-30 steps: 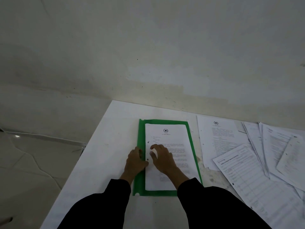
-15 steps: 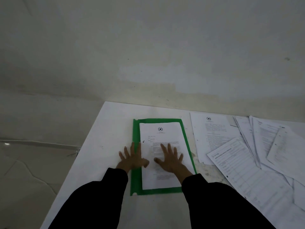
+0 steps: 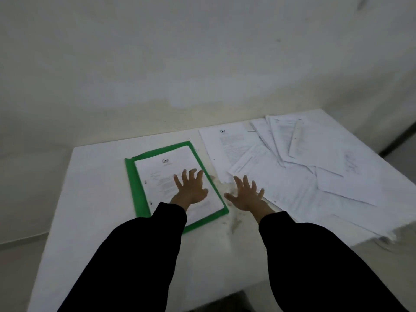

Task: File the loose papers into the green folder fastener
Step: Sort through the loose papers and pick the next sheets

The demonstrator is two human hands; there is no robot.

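One sheet (image 3: pixel 162 176) is seen in the head view already laid in the green folder (image 3: pixel 135 190) on the desk (image 3: pixel 94 199), pinned under the left hand (image 3: pixel 191 188), fingers spread wide. The right hand (image 3: pixel 245 194), likewise splayed and empty, is held beside the loose papers (image 3: pixel 304 176). The next sheet is best drawn off singly and its punched edge squared to the folder's spine.

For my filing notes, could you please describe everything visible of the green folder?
The green folder looks like thin plastic, lying flat and slightly turned on the white table. A printed sheet covers most of it, leaving a green border, widest on the left. The left hand rests spread on that sheet.
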